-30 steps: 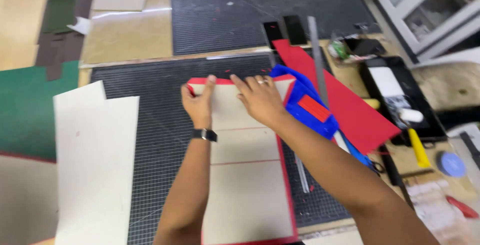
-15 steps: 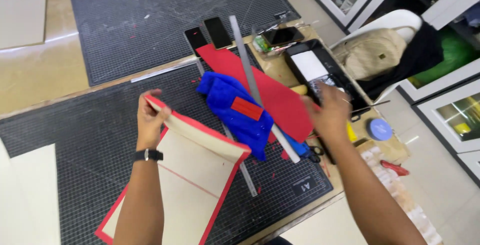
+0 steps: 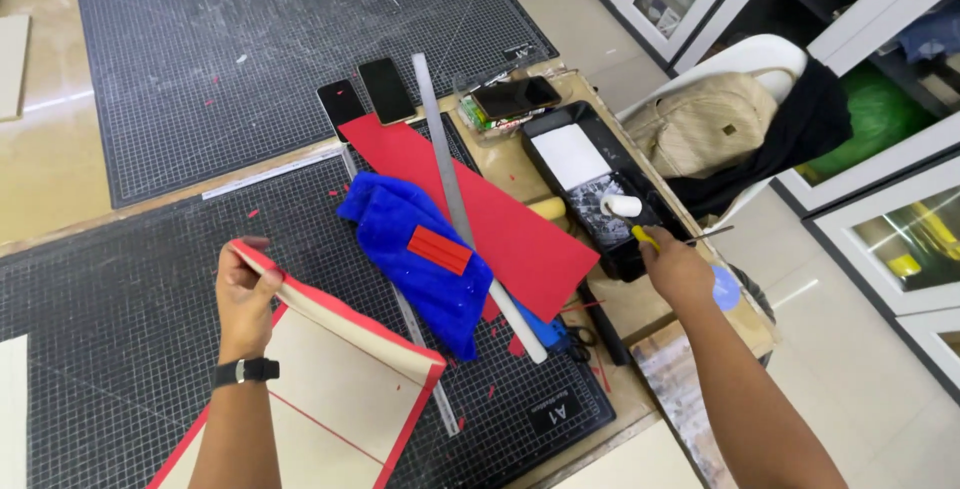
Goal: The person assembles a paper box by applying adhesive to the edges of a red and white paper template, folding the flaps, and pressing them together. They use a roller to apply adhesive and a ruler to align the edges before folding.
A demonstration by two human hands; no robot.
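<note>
- The left hand point(image 3: 245, 294) pinches the top corner of a red-edged board point(image 3: 330, 389), fingers curled over its edge; its grip is clenched on the board. A black watch point(image 3: 245, 371) sits on that wrist.
- The board is tilted up at the held end, its pale inner face toward the camera, its lower part resting on the near cutting mat point(image 3: 130, 349).
- The right hand point(image 3: 675, 267) is out at the right side of the worktop point(image 3: 60, 164), its grip clenched on the yellow handle of a paint roller point(image 3: 625, 209).
- The roller's white head lies in the black tray point(image 3: 590, 184), beside a white patch in the tray's upper part.
- Between the hands, a blue cloth point(image 3: 420, 259) lies bunched on the mat with a small red card point(image 3: 438, 249) on top.
- A red sheet point(image 3: 500, 219) lies slantwise beside and partly under the cloth, and a long metal ruler point(image 3: 445, 169) crosses over both.
- A second, thinner ruler point(image 3: 430, 374) runs along the board's right edge on the mat.
- Two dark phones point(image 3: 365, 99) lie side by side at the sheet's far end, near a second mat point(image 3: 250, 39).
- A third phone point(image 3: 515, 97) rests on a clear box just above the tray.
- Past the worktop, a white chair point(image 3: 740, 54) carries a tan bag point(image 3: 700, 129) and a black garment point(image 3: 790, 139).
- Red scraps dot the near mat.
</note>
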